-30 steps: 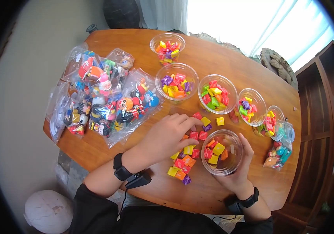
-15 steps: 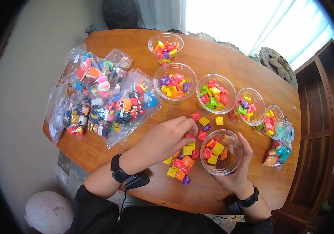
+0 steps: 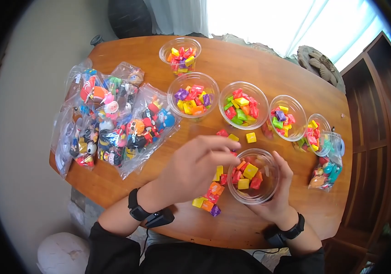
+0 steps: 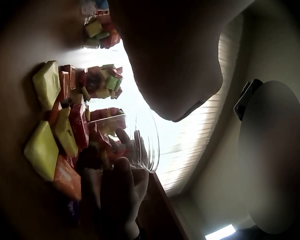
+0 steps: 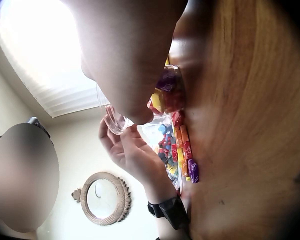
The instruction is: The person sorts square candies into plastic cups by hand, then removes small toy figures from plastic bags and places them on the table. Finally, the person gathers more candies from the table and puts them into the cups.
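Observation:
My right hand [image 3: 275,201] is wrapped around a clear plastic cup [image 3: 268,194], fingers along its far right side. Red, yellow and orange wrapped candies [image 3: 250,171] lie in the bottom of this cup. My left hand [image 3: 193,166] hovers over the cup's left rim, its fingers extended and nothing visible between them. Under and beside that hand lies a loose pile of wrapped candies [image 3: 212,197] on the table, partly hidden by it. In the right wrist view the left hand [image 5: 140,157] has its fingertips right at the cup's rim.
Several clear cups of candies, among them a middle one [image 3: 244,123], curve across the back of the wooden table [image 3: 127,201]. Plastic bags of small figurines [image 3: 108,123] cover the left side. Another bag of toys [image 3: 325,171] lies at the right. A single yellow candy [image 3: 250,138] sits behind the held cup.
My left hand has moved right from the pile, where it pinched a red candy, to the cup's rim, and its fingers have spread. More red candy shows in the cup. The head view has shifted slightly.

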`<state>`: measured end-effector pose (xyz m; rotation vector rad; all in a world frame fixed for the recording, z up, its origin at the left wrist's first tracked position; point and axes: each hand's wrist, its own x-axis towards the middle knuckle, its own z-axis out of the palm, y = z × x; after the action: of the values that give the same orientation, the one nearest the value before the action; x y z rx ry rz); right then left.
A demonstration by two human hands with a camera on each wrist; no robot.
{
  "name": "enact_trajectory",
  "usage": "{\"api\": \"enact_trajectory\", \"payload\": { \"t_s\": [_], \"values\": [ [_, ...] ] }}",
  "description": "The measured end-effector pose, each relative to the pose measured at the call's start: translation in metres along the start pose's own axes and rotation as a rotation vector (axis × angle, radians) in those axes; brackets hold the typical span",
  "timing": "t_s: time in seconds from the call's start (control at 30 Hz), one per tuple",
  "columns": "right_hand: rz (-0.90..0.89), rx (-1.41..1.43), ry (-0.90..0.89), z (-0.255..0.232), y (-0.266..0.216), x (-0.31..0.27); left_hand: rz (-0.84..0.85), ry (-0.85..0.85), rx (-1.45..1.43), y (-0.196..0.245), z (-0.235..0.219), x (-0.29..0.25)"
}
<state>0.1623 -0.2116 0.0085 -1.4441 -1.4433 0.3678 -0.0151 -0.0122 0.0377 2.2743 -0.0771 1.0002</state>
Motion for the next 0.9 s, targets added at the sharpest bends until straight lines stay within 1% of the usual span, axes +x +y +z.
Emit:
{"api": "enact_trajectory", "payload": {
  "t_s": [0.07,0.1,0.23,0.33,0.4,0.43,0.5,0.53,0.6,0.63,0.7,0.73,0.8,0.83,0.9],
  "values": [
    [0.002,-0.014,0.003,0.000,-0.001,0.000,-0.189,-0.023,0.131,-0.008,-0.001,0.001],
    [0.010,-0.013,0.011,0.000,-0.001,-0.001,-0.241,-0.069,0.163,-0.012,0.000,0.000],
    [0.010,-0.027,0.016,0.002,0.003,-0.003,-0.254,-0.124,0.267,-0.030,0.013,-0.007],
    [0.004,-0.058,0.000,-0.001,0.000,0.000,-0.242,-0.176,0.259,-0.038,0.011,-0.012],
    [0.002,-0.060,0.002,-0.002,-0.004,0.002,-0.312,-0.204,0.215,-0.039,0.009,-0.013],
    [-0.005,-0.059,0.000,-0.003,-0.005,0.002,-0.310,-0.204,0.213,-0.037,0.008,-0.012],
    [0.007,-0.031,0.006,-0.001,0.001,-0.002,-0.378,-0.214,0.213,-0.032,0.003,-0.009],
    [0.019,-0.002,0.010,0.000,0.003,-0.003,-0.377,-0.213,0.214,-0.031,0.003,-0.010],
    [0.015,-0.002,0.011,0.000,0.002,-0.003,-0.534,-0.162,-0.026,-0.030,0.004,-0.012],
    [0.014,-0.003,0.012,0.000,0.002,-0.003,-0.532,-0.163,-0.026,-0.030,0.004,-0.012],
    [0.011,-0.019,0.012,-0.001,0.002,-0.002,-0.394,-0.140,0.068,-0.030,0.004,-0.011],
    [0.007,-0.033,0.013,-0.001,0.002,-0.002,-0.391,-0.143,0.069,-0.028,0.004,-0.009],
    [0.007,-0.030,0.012,-0.002,0.001,-0.001,-0.190,0.105,0.130,-0.021,0.002,-0.001],
    [0.009,-0.028,0.007,-0.002,0.001,-0.001,-0.182,0.096,0.126,-0.016,0.001,-0.001],
    [0.020,-0.017,0.013,-0.001,0.006,-0.005,-0.045,0.340,0.154,-0.003,-0.003,-0.006]
  ]
}}
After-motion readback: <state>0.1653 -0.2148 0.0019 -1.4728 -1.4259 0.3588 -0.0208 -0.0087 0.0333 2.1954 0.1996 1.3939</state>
